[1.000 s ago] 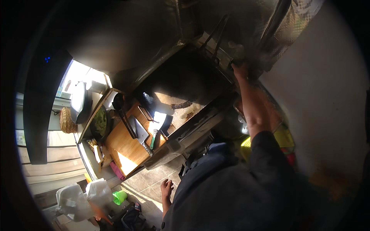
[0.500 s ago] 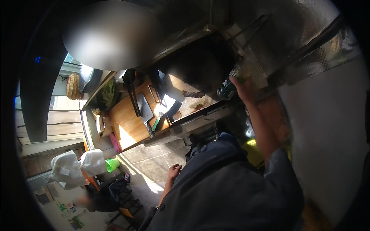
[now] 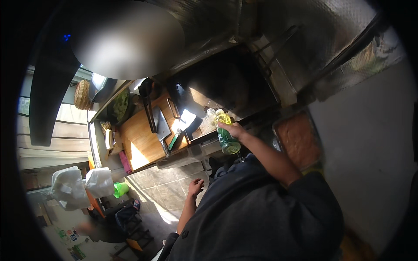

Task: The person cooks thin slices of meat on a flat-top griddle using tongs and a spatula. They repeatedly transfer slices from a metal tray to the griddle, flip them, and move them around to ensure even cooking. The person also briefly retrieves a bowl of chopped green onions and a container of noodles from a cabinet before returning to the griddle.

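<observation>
In my right hand [image 3: 234, 130] is a clear bottle [image 3: 228, 143] with a green label and yellow liquid inside. My fingers wrap around its middle, and it leans over the near edge of the dark griddle [image 3: 252, 93]. A clear round object [image 3: 210, 112], perhaps a cap or small jar, shows beside the bottle's top. My left hand [image 3: 197, 187] hangs at my side above the tiled floor, its fingers loosely bent and apart, with nothing in them.
Left of the griddle, a wooden cutting board [image 3: 137, 135] bears a cleaver [image 3: 163, 126] and a green-handled scraper [image 3: 175, 139]. A tray of reddish-brown food [image 3: 296, 139] stands to the right. White bags [image 3: 72, 187] and a person [image 3: 102, 226] are at the lower left.
My right hand has brought the bottle left and nearer to me, from the griddle's right side to its front edge. The tray at the right shows more fully. My left hand stays low.
</observation>
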